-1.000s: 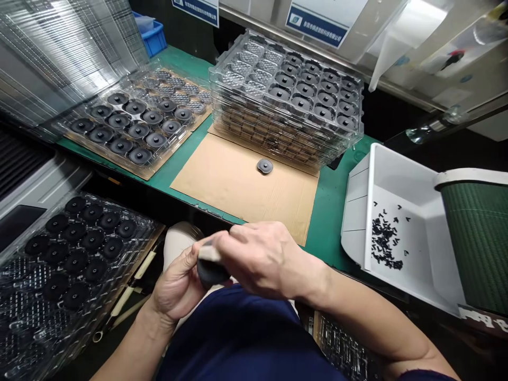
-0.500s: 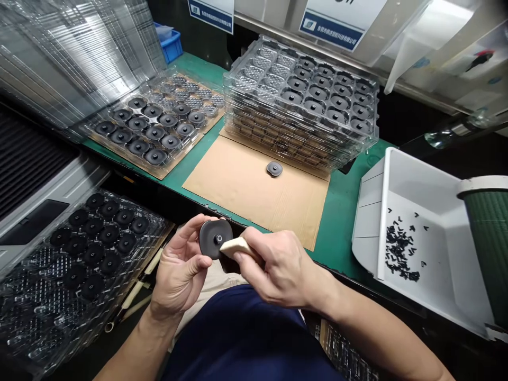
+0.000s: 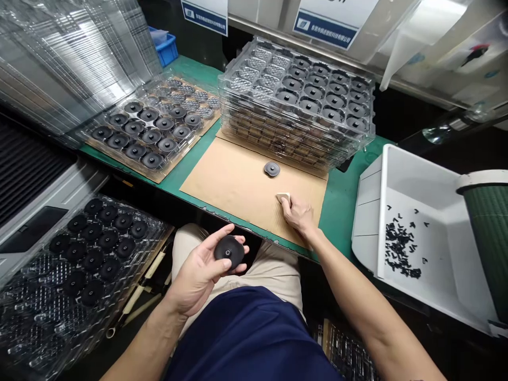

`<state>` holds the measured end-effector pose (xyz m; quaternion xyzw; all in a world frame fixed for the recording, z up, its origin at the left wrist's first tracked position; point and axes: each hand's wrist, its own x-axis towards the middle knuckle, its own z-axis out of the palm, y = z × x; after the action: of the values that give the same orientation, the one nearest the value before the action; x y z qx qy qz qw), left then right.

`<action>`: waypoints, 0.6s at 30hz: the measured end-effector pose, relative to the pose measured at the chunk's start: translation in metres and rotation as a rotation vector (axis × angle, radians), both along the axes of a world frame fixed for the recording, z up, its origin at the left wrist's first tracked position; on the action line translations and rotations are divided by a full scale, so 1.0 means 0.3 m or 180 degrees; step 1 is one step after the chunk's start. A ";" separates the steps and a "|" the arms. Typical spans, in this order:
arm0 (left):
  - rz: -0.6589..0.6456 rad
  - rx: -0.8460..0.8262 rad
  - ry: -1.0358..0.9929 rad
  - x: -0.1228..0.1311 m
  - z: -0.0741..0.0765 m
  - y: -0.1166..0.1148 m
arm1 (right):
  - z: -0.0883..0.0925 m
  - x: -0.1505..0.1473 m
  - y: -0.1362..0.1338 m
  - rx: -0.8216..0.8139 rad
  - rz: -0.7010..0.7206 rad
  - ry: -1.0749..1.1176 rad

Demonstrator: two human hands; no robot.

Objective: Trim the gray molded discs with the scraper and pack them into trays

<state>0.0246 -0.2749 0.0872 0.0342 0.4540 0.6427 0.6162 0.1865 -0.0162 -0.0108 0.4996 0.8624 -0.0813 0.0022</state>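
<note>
Right hand (image 3: 300,214) moved over tan cardboard (image 3: 230,185), near its right edge, pinching a cream block (image 3: 284,196); left hand (image 3: 200,272) grips 1 round black disc (image 3: 230,247), likely light, best rim-held.

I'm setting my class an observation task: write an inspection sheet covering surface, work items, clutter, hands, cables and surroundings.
Surface: green bench with a cardboard sheet on it.
Work items: one black disc in hand; a second disc on the cardboard; a pale block near the sheet's right side.
Clutter: small black pieces loose inside the white bin.
Hands: left hand holds the first disc; right hand has fingers on the block, grip unclear.
Cables: nothing seen.
Surroundings: stacked clear trays behind the cardboard; blue box at the back left.
</note>
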 end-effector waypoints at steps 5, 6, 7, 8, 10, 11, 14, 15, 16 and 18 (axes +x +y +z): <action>-0.0462 -0.0127 0.0521 0.056 -0.041 0.031 | -0.066 0.003 -0.013 0.0170 -0.0293 0.0017; -0.0522 -0.0140 0.0592 0.061 -0.044 0.039 | -0.072 0.001 -0.016 0.0183 -0.0294 0.0028; -0.0563 -0.0146 0.0626 0.063 -0.045 0.048 | -0.077 0.000 -0.017 0.0190 -0.0287 0.0039; -0.0591 -0.0149 0.0621 0.063 -0.045 0.057 | -0.080 0.000 -0.017 0.0195 -0.0279 0.0049; -0.0589 -0.0160 0.0502 0.058 -0.043 0.073 | -0.084 0.002 -0.015 0.0199 -0.0272 0.0064; -0.0560 -0.0176 0.0418 0.055 -0.043 0.079 | -0.084 0.003 -0.013 0.0201 -0.0272 0.0072; -0.0400 -0.0222 0.0191 0.047 -0.051 0.089 | -0.085 0.006 -0.011 0.0198 -0.0263 0.0100; -0.0355 -0.0222 0.0144 0.047 -0.056 0.089 | -0.085 0.006 -0.011 0.0195 -0.0254 0.0110; -0.0344 -0.0201 0.0121 0.047 -0.061 0.087 | -0.084 0.006 -0.012 0.0192 -0.0242 0.0119; -0.0427 -0.0081 0.0159 0.051 -0.072 0.080 | -0.083 0.006 -0.012 0.0193 -0.0222 0.0129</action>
<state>0.0399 -0.2508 0.0658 0.0728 0.4741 0.5931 0.6467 0.1882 -0.0199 -0.0358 0.5274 0.8464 -0.0652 -0.0333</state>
